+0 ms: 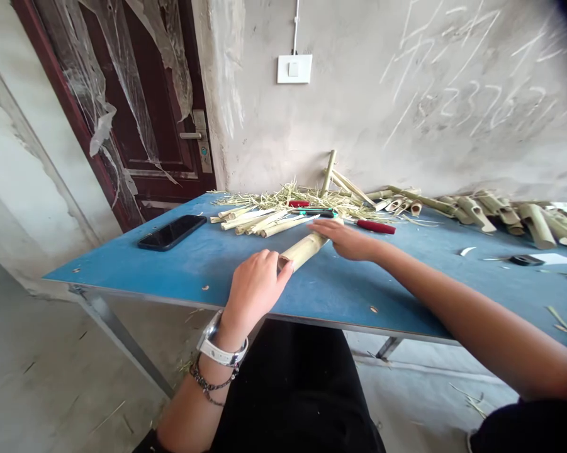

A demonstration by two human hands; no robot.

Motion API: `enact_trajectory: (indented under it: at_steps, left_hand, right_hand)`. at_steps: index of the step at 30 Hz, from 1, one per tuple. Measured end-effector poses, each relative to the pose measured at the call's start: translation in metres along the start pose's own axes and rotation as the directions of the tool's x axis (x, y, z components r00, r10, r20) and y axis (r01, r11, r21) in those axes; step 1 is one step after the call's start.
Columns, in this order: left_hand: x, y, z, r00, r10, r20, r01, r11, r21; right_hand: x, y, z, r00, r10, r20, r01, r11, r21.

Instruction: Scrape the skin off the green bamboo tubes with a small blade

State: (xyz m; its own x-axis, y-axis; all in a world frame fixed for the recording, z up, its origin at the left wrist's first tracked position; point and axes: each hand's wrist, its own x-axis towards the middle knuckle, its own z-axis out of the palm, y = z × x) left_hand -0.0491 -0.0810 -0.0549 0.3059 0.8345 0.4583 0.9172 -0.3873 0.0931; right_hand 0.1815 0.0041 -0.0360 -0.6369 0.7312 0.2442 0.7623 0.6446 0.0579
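Right now a length of bamboo (304,250) lies slantwise on the blue table (359,283), about the middle of the frame, its hollow end facing the near edge and its other end pointing up and to the right. The person's left hand (256,283) has the hollow end, fingers curled round behind and the thumb against the rim, almost closed on it. Their right hand (345,240) rests over the far end, fingers stretched out fairly straight, laid on it rather than wrapped around.

Just past the bamboo, pale split sticks (264,221) sit close, fanned toward the left, so sideways room is tighter at that end; blue tabletop shows on both sides of the near end. A red-handled tool (376,226) lies just beyond the right hand, and a green-and-black tool (311,212) lies by the heap of shavings (264,199) along the back. Over to the left, a black phone (172,232) is well apart from the left hand, nearer the table's left side. Cut bamboo pieces (535,226) line the far edge at the right of the frame, with a black-and-white object (526,260) in front of them.
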Motion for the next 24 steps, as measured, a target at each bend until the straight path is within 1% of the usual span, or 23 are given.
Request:
enact_trajectory:
  at_steps: [1,2,3,4,5,6,7,8,9,10,11,12,13,14,15,16,17,18,19,21,22,23,24]
  left_hand:
    - [0.0,0.0,0.001,1.0,0.0,-0.008,0.0,1.0,0.011]
    - [-0.001,-0.001,0.001,1.0,0.0,-0.024,0.001,1.0,0.025]
    - [-0.002,-0.001,0.002,0.999,0.005,-0.04,-0.003,0.999,0.038]
    - [-0.002,-0.001,0.003,0.998,0.014,-0.056,-0.012,0.999,0.044]
    - [-0.003,-0.001,0.003,0.997,0.027,-0.07,-0.024,0.999,0.043]
    - [-0.003,-0.001,0.003,0.996,0.037,-0.079,-0.034,0.999,0.035]
    - [-0.003,-0.001,0.003,0.996,0.042,-0.08,-0.04,0.999,0.023]
    - [-0.003,-0.001,0.003,0.996,0.04,-0.076,-0.039,0.999,0.012]
    - [-0.002,-0.001,0.003,0.997,0.032,-0.069,-0.032,0.999,0.005]
    - [-0.002,0.0,0.003,0.998,0.019,-0.063,-0.018,1.0,0.004]
    - [-0.001,0.0,0.002,0.998,0.01,-0.06,-0.009,1.0,0.005]
    - [-0.001,0.0,0.002,0.998,0.007,-0.063,-0.007,1.0,0.008]
    - [-0.001,0.0,0.002,0.997,0.013,-0.072,-0.012,1.0,0.012]
    - [-0.002,0.0,0.002,0.996,0.022,-0.085,-0.021,1.0,0.019]
    - [-0.002,0.0,0.002,0.995,0.032,-0.1,-0.03,0.999,0.028]
    - [-0.003,0.001,0.001,0.993,0.042,-0.112,-0.038,0.999,0.036]
    - [-0.003,0.001,0.001,0.992,0.051,-0.119,-0.046,0.998,0.042]
    - [-0.004,0.001,0.0,0.991,0.057,-0.122,-0.053,0.998,0.043]
    - [-0.004,0.001,-0.001,0.991,0.063,-0.12,-0.058,0.998,0.038]
    - [-0.005,0.001,-0.003,0.992,0.07,-0.109,-0.069,0.997,0.016]
    - [-0.005,0.002,-0.004,0.992,0.074,-0.101,-0.074,0.997,0.003]
    - [-0.006,0.001,-0.005,0.993,0.075,-0.093,-0.076,0.997,-0.01]
    - [-0.006,0.001,-0.005,0.994,0.076,-0.083,-0.078,0.997,-0.023]
  right_hand:
    - [0.0,-0.013,-0.003,0.992,-0.123,0.01,0.122,0.99,0.074]
    - [0.001,-0.027,-0.006,0.97,-0.243,0.023,0.237,0.961,0.14]
    - [0.001,-0.037,-0.01,0.944,-0.327,0.042,0.314,0.93,0.19]
    - [0.001,-0.043,-0.012,0.924,-0.377,0.06,0.356,0.908,0.219]
    - [0.002,-0.043,-0.013,0.922,-0.378,0.079,0.353,0.909,0.222]
    - [0.002,-0.037,-0.013,0.941,-0.325,0.094,0.302,0.933,0.198]
    - [0.002,-0.028,-0.012,0.971,-0.217,0.1,0.202,0.968,0.148]
    - [0.002,-0.016,-0.009,0.993,-0.075,0.093,0.067,0.994,0.083]
    - [0.002,-0.005,-0.006,0.995,0.07,0.075,-0.072,0.997,0.022]
    - [0.002,0.003,-0.004,0.983,0.178,0.051,-0.177,0.984,-0.02]
    - [0.002,0.006,-0.003,0.976,0.213,0.036,-0.212,0.977,-0.032]
    - [0.001,0.004,-0.003,0.985,0.168,0.035,-0.168,0.986,-0.012]
    - [0.001,-0.003,-0.005,0.997,0.06,0.044,-0.062,0.997,0.034]
    - [0.001,-0.013,-0.008,0.995,-0.075,0.058,0.07,0.993,0.093]
    - [0.0,-0.024,-0.012,0.977,-0.203,0.071,0.19,0.97,0.153]
    - [0.0,-0.034,-0.015,0.951,-0.295,0.089,0.274,0.941,0.199]
    - [-0.001,-0.039,-0.018,0.931,-0.347,0.113,0.316,0.921,0.226]
    - [-0.001,-0.039,-0.02,0.927,-0.349,0.137,0.313,0.922,0.227]
    - [-0.002,-0.035,-0.019,0.942,-0.298,0.156,0.265,0.943,0.2]
    - [-0.003,-0.015,-0.015,0.985,-0.073,0.155,0.061,0.995,0.081]
    - [-0.003,-0.006,-0.013,0.989,0.065,0.131,-0.067,0.998,0.011]
    - [-0.003,0.001,-0.012,0.982,0.159,0.1,-0.156,0.987,-0.036]
    - [-0.003,0.003,-0.012,0.98,0.182,0.08,-0.179,0.983,-0.049]
